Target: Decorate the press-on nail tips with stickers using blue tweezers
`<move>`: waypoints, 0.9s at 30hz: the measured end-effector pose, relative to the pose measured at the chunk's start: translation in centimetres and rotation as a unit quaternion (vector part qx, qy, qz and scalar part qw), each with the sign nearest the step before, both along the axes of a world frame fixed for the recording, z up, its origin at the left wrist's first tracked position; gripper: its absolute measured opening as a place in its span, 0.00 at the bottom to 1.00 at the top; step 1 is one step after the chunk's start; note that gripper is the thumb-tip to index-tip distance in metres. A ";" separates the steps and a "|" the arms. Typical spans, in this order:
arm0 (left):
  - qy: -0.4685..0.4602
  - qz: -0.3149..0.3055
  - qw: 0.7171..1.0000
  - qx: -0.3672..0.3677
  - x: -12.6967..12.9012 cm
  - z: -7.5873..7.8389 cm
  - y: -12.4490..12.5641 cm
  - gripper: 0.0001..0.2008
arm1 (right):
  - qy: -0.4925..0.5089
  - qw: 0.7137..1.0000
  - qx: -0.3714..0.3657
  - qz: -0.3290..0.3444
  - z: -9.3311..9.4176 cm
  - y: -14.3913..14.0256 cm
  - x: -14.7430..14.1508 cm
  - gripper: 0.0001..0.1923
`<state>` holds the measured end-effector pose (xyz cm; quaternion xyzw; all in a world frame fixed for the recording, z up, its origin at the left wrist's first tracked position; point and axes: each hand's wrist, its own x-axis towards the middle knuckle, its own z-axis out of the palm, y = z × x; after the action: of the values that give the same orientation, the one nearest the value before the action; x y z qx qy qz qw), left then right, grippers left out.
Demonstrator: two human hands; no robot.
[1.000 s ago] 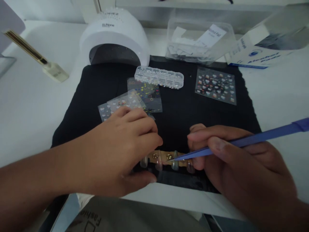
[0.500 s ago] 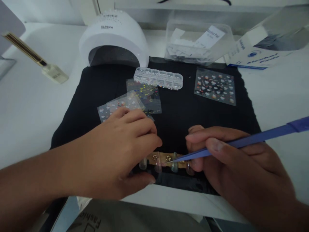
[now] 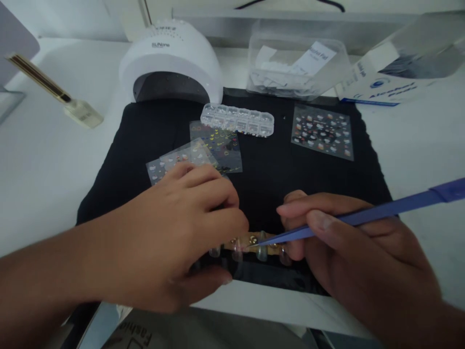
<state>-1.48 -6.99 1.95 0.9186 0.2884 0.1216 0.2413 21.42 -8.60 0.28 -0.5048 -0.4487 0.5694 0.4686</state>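
My right hand (image 3: 348, 237) is closed around purple tweezers (image 3: 370, 213), thumb and forefinger pinching the shaft. Their fine tip points left and down at a clear pinkish false nail (image 3: 237, 249). This nail sits on a golden strip (image 3: 247, 236) with small round studs, alongside a greenish glittery false nail (image 3: 261, 249) and others. My left hand (image 3: 174, 232) hovers over the strip's left part, its thumb and forefinger apart on either side of the nails. Its other fingers are bent and partly hidden, and it covers the strip's left end.
Sticker sheets (image 3: 227, 150) and a clear compartment case (image 3: 238, 118) lie on the black cloth (image 3: 269, 179). Another sticker sheet (image 3: 323, 133) is to the right. Behind stand a white nail lamp (image 3: 170, 55), a clear plastic box (image 3: 254, 80) and an alcohol pad box (image 3: 388, 89).
My left forefinger has shifted slightly right, over more of the strip, and the thumb has dropped a little. The tweezers stay at about the same spot by the pinkish nail.
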 end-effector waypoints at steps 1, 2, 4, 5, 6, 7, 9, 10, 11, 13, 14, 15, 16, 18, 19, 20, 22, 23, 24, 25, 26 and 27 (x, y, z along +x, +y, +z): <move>-0.006 -0.006 1.000 -0.002 0.0 0.1 0.0 0.05 | 0.000 1.000 -0.001 -0.002 0.0 0.0 0.0 0.06; -0.012 -0.014 1.000 -0.002 0.0 0.2 0.0 0.04 | -0.002 1.000 -0.001 -0.002 -0.1 0.0 0.0 0.05; -0.017 -0.026 1.000 -0.001 0.0 0.5 -0.1 0.02 | -0.006 1.000 -0.003 -0.003 -0.1 0.0 -0.1 0.03; -0.016 -0.029 0.999 0.001 0.0 0.6 -0.1 0.02 | -0.008 1.000 -0.006 -0.003 -0.1 0.0 -0.1 0.03; -0.015 -0.033 0.999 0.003 -0.1 0.6 -0.1 0.03 | -0.008 1.000 -0.008 -0.002 0.0 0.0 -0.1 0.02; -0.015 -0.036 0.999 0.003 -0.1 0.7 -0.1 0.03 | -0.009 1.000 -0.009 0.000 0.0 0.0 -0.1 0.02; -0.020 -0.042 0.999 0.005 -0.1 0.8 -0.1 0.04 | -0.005 1.000 -0.007 0.001 0.0 0.0 -0.2 0.03; -0.025 -0.044 0.999 0.006 -0.1 0.8 0.0 0.05 | -0.004 1.000 -0.004 0.003 0.1 0.0 -0.1 0.03; -0.029 -0.043 0.999 0.007 -0.2 0.7 0.0 0.05 | -0.003 1.000 -0.002 0.004 0.0 0.0 -0.1 0.03; -0.029 -0.044 0.999 0.009 -0.2 0.7 0.1 0.05 | -0.004 1.000 -0.001 0.007 0.0 0.0 0.0 0.03; -0.029 -0.044 0.999 0.010 -0.2 0.6 0.1 0.05 | -0.004 1.000 -0.002 0.007 0.0 -0.1 0.0 0.03; -0.026 -0.044 0.999 0.011 -0.2 0.5 0.1 0.05 | -0.005 1.000 -0.005 0.008 -0.1 -0.1 0.1 0.04; -0.024 -0.044 0.999 0.010 -0.1 0.5 0.1 0.05 | -0.004 1.000 -0.006 0.006 -0.1 -0.1 0.1 0.04; -0.027 -0.044 0.999 0.010 -0.1 0.5 0.1 0.05 | -0.007 1.000 -0.010 0.003 -0.2 -0.2 0.1 0.06; -0.028 -0.043 0.999 0.012 -0.2 0.6 0.1 0.05 | -0.009 1.000 -0.010 0.001 -0.2 -0.2 0.1 0.07; -0.028 -0.043 0.999 0.013 -0.2 0.6 0.0 0.05 | -0.013 1.000 -0.009 0.000 -0.2 -0.2 0.1 0.08; -0.029 -0.045 0.998 0.013 -0.2 0.7 0.0 0.05 | -0.016 1.000 -0.010 -0.004 -0.1 -0.3 0.1 0.09; -0.028 -0.046 0.998 0.011 -0.2 0.8 0.0 0.05 | -0.014 1.000 -0.008 -0.006 0.0 -0.3 0.1 0.09; -0.029 -0.048 0.998 0.010 -0.2 0.8 0.0 0.05 | -0.010 1.000 -0.007 -0.007 0.0 -0.3 0.1 0.10; -0.030 -0.050 0.998 0.009 -0.2 0.8 0.0 0.05 | -0.008 1.000 -0.007 -0.006 0.0 -0.2 0.1 0.10; -0.030 -0.050 0.998 0.008 -0.2 0.7 0.0 0.05 | -0.009 1.000 -0.006 -0.005 0.0 -0.2 0.1 0.10; -0.030 -0.050 0.998 0.007 -0.2 0.7 0.0 0.05 | -0.011 1.000 -0.003 -0.004 0.0 -0.2 0.0 0.10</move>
<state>-1.67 -7.00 2.62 0.9294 0.2342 0.1388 0.2491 21.44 -8.79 0.26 -0.5142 -0.4504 0.5630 0.4645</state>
